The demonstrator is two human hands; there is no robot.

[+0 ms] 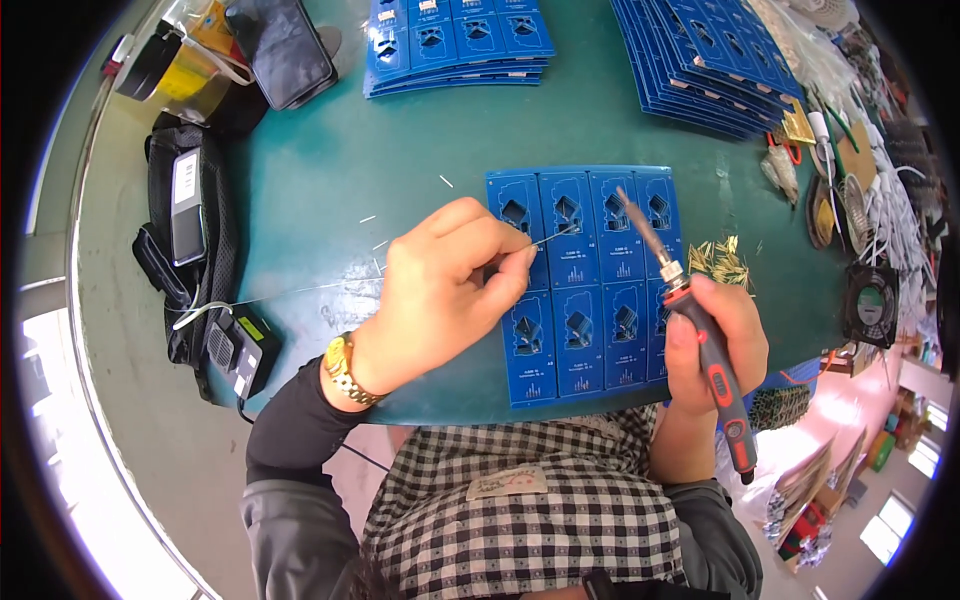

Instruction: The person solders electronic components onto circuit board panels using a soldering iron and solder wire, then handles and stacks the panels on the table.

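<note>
Though cluttered, green table [420, 130], pinkish floor [848, 408].

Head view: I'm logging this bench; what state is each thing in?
Board: lying flat
Wire: extended over board
Iron: held, heat can't be told
Left hand: pinching wire
Right hand: gripping iron
Left stack: piled
Right stack: piled, edges stepped
Phone: screen dark
Gold pins: loose, scattered
Fan: can't tell if spinning
Watch: worn

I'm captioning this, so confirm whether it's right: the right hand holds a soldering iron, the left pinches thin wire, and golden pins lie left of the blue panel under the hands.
One error: the golden pins lie right of the blue panel, as the head view shows. The right hand does hold a soldering iron, and the left hand pinches thin wire.
</note>
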